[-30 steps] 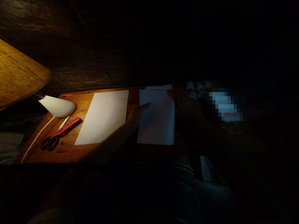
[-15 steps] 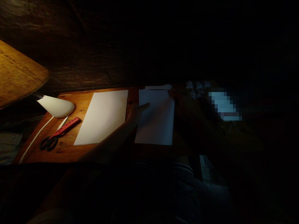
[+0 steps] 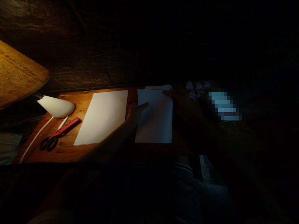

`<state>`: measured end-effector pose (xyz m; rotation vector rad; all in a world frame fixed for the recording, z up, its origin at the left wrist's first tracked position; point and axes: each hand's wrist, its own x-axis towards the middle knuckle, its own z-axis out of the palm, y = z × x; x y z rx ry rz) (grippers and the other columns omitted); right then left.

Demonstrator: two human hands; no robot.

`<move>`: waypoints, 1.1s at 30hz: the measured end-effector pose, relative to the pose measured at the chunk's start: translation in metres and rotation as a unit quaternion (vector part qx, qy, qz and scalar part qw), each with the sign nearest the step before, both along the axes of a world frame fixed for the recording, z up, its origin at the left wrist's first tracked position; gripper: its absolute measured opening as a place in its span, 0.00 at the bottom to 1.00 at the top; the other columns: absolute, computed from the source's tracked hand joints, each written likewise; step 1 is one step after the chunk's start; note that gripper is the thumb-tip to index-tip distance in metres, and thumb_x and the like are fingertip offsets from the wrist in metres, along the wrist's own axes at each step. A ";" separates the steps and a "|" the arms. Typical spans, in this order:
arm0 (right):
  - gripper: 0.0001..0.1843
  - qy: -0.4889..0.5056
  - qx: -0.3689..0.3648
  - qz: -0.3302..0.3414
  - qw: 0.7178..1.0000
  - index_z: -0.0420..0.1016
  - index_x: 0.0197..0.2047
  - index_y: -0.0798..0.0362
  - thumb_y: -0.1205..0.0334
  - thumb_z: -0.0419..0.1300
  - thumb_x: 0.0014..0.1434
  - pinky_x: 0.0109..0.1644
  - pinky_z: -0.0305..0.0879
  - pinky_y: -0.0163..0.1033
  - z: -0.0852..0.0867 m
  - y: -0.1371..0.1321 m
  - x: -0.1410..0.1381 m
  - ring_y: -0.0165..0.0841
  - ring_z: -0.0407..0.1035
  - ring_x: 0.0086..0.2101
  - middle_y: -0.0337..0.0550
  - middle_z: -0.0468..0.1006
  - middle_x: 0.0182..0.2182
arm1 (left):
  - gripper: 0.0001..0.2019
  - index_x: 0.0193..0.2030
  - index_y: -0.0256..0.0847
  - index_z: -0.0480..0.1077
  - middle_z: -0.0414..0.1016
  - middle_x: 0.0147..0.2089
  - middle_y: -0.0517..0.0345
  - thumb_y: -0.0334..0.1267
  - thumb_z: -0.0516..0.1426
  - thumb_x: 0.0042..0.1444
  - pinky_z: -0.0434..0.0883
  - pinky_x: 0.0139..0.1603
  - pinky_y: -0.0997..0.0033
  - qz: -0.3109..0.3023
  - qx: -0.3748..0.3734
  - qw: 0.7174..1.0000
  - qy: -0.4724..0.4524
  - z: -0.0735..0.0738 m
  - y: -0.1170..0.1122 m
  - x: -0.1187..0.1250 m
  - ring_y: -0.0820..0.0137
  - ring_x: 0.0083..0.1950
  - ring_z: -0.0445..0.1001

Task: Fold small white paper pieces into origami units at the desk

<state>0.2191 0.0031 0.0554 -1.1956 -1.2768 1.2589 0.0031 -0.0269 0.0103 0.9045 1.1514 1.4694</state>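
Note:
A white sheet of paper (image 3: 154, 121) lies in shadow in the middle of the wooden table. My left hand (image 3: 134, 114) grips its left edge, the thumb resting on top and the other fingers out of sight. At the top right corner, my right hand (image 3: 174, 95) pinches the sheet with a fingertip over it; most of that hand is lost in the dark. Behind the sheet's far edge, another piece of white paper (image 3: 156, 87) shows in part. To the left, a stack of white paper (image 3: 105, 115) lies in the lamplight.
On the left stand a lamp with a white base (image 3: 59, 106) and a wooden-looking shade (image 3: 18, 73). Nearby are scissors (image 3: 50, 143) with black handles, a red strip (image 3: 67, 126) and a white pen-like stick (image 3: 62, 123). Several crumpled or folded papers (image 3: 196, 90) and a blurred-out bright rectangle (image 3: 224, 104) lie right.
The sheet has shifted slightly left, and its right side looks flatter. My right fingertip now shows over the top right corner. My left hand has barely moved.

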 end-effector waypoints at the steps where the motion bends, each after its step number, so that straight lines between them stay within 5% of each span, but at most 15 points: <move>1: 0.12 0.015 -0.013 0.012 1.000 0.80 0.33 0.48 0.50 0.74 0.57 0.54 0.76 0.51 -0.003 0.001 -0.002 0.45 0.79 0.48 0.46 0.85 0.41 | 0.18 0.38 0.39 0.83 0.87 0.38 0.46 0.44 0.76 0.43 0.83 0.54 0.42 -0.005 0.004 1.000 0.010 0.001 0.000 -0.001 0.40 0.53 0.85; 5: 0.19 0.036 -0.058 0.064 0.996 0.82 0.36 0.49 0.44 0.77 0.52 0.50 0.78 0.51 -0.013 0.005 -0.007 0.44 0.80 0.42 0.46 0.85 0.37 | 0.20 0.40 0.39 0.84 0.88 0.41 0.48 0.49 0.76 0.44 0.83 0.57 0.43 -0.007 0.017 0.999 0.032 0.003 0.000 -0.004 0.44 0.51 0.86; 14: 0.23 -0.010 -0.020 0.043 0.999 0.74 0.25 0.48 0.41 0.74 0.55 0.41 0.75 0.45 -0.023 0.010 -0.002 0.37 0.76 0.32 0.39 0.75 0.25 | 0.20 0.39 0.40 0.83 0.88 0.41 0.48 0.49 0.76 0.43 0.83 0.56 0.42 -0.017 0.007 1.000 0.009 0.000 0.006 -0.006 0.44 0.50 0.87; 20: 0.18 0.029 -0.005 0.056 0.998 0.83 0.34 0.49 0.44 0.77 0.53 0.54 0.78 0.49 -0.020 0.006 -0.003 0.42 0.81 0.45 0.45 0.87 0.38 | 0.19 0.39 0.40 0.82 0.88 0.43 0.47 0.47 0.76 0.44 0.82 0.58 0.42 -0.004 0.026 1.000 -0.007 0.007 0.003 -0.004 0.44 0.51 0.87; 24: 0.22 0.056 0.002 0.166 0.985 0.87 0.47 0.49 0.44 0.76 0.56 0.65 0.75 0.53 -0.013 0.000 -0.005 0.43 0.81 0.52 0.45 0.89 0.47 | 0.20 0.41 0.41 0.80 0.87 0.41 0.47 0.45 0.75 0.43 0.83 0.55 0.44 0.022 0.023 0.999 -0.015 0.010 0.006 -0.008 0.43 0.54 0.86; 27: 0.23 0.032 -0.008 0.199 0.979 0.87 0.50 0.47 0.46 0.78 0.54 0.64 0.76 0.55 -0.010 -0.004 -0.006 0.43 0.82 0.52 0.46 0.89 0.49 | 0.20 0.41 0.42 0.78 0.87 0.41 0.47 0.44 0.75 0.42 0.84 0.54 0.46 0.048 0.025 0.998 -0.024 0.011 0.008 -0.010 0.42 0.55 0.86; 33: 0.18 -0.014 -0.033 0.155 0.987 0.86 0.45 0.49 0.50 0.78 0.54 0.55 0.80 0.56 -0.012 -0.008 -0.005 0.46 0.83 0.45 0.50 0.89 0.47 | 0.21 0.40 0.42 0.76 0.87 0.44 0.45 0.46 0.75 0.42 0.84 0.56 0.45 0.051 0.024 0.998 -0.035 0.012 0.006 -0.008 0.41 0.58 0.85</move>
